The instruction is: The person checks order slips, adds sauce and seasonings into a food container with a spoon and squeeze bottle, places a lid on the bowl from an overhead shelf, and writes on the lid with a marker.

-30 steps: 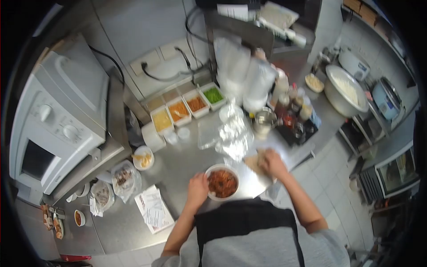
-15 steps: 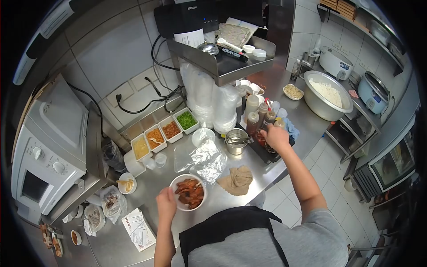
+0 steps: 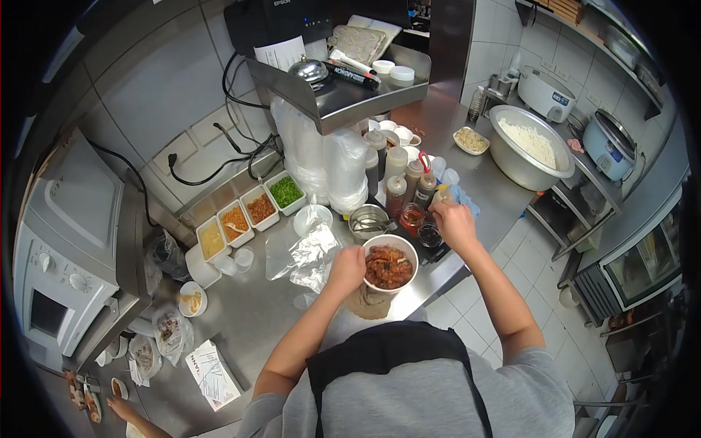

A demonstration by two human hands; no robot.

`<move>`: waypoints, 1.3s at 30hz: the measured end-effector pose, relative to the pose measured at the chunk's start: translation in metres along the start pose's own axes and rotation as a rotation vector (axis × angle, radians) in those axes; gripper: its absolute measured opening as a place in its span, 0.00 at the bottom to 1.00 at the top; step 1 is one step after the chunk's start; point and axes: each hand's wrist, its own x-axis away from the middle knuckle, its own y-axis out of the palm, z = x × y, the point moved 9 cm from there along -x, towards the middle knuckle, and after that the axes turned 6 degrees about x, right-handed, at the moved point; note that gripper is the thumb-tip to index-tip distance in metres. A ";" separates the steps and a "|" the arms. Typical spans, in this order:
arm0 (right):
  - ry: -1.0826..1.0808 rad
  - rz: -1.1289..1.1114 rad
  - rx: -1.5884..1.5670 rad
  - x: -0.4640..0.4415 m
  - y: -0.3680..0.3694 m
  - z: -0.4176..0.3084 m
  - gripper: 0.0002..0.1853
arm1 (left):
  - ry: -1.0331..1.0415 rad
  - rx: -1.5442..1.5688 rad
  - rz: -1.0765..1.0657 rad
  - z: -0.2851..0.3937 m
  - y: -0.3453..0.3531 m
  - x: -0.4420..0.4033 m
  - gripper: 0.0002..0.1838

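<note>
My left hand [image 3: 348, 269] grips the left rim of a white bowl [image 3: 413, 279] holding dark reddish-brown meat pieces [image 3: 389, 267]. The bowl is held over the counter's front part, partly covering a brown cloth [image 3: 367, 304] and close to a steel pot [image 3: 367, 221]. My right hand [image 3: 456, 225] is closed in a pinch just right of two small glass jars, one with red contents [image 3: 412, 217] and one with dark contents [image 3: 429, 234]. What sits between those fingertips is too small to make out. Sauce bottles [image 3: 396, 191] stand behind the jars.
Toppings fill several white containers [image 3: 261, 207] along the wall. Foil [image 3: 312, 252] lies left of the pot. Overhead juts a metal shelf [image 3: 343, 109]. A large rice bowl [image 3: 504, 164] stands at the back right. Another person's hand [image 3: 124, 409] reaches in at lower left.
My left hand has carried the bowl right and up, beside the jars. My right hand has risen from among the jars. Another person's hand has come into view at lower left.
</note>
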 end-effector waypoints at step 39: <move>-0.029 0.011 0.008 0.008 0.030 -0.002 0.06 | -0.279 -0.063 0.545 -0.075 -0.190 0.156 0.14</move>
